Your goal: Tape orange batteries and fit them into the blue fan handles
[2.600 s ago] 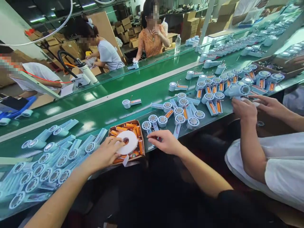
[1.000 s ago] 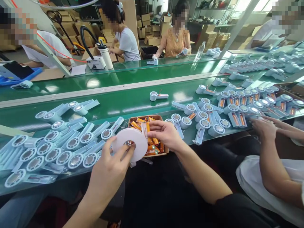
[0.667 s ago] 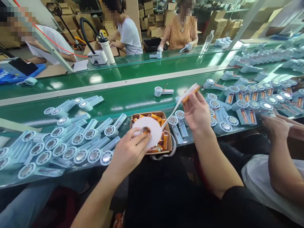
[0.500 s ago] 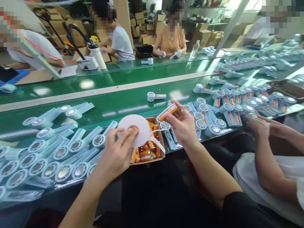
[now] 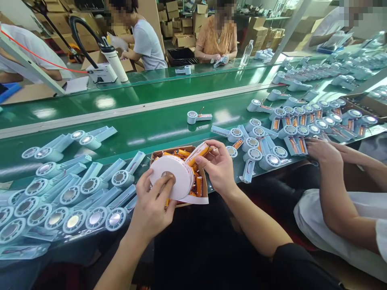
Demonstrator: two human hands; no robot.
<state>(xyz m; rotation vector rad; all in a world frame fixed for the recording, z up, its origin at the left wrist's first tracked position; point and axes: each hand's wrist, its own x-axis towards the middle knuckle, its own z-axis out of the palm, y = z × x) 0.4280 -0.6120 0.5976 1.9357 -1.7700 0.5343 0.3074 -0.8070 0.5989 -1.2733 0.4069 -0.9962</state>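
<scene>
My left hand [image 5: 157,197] grips a roll of white tape [image 5: 169,173], its fingers pressed into the core. In my right hand [image 5: 219,165] is an orange battery [image 5: 198,155] with a white strip along its side, held between thumb and fingers. The battery's lower end meets the rim of the roll. Below both hands stands a cardboard box [image 5: 205,189] filled with orange batteries [image 5: 199,186]. A loose end of tape hangs across the box's front edge.
Light-blue fan housings [image 5: 90,183] lie crowded on the left, with more housings [image 5: 258,133] on the right. A green conveyor [image 5: 145,125] runs behind. A co-worker's hands [image 5: 323,155] work at the right; several people sit across the line. One housing [image 5: 192,117] lies alone on the belt.
My right hand has moved left and down, bringing the battery against the tape roll. The strip that stretched between the roll and the battery is no longer spanning a gap.
</scene>
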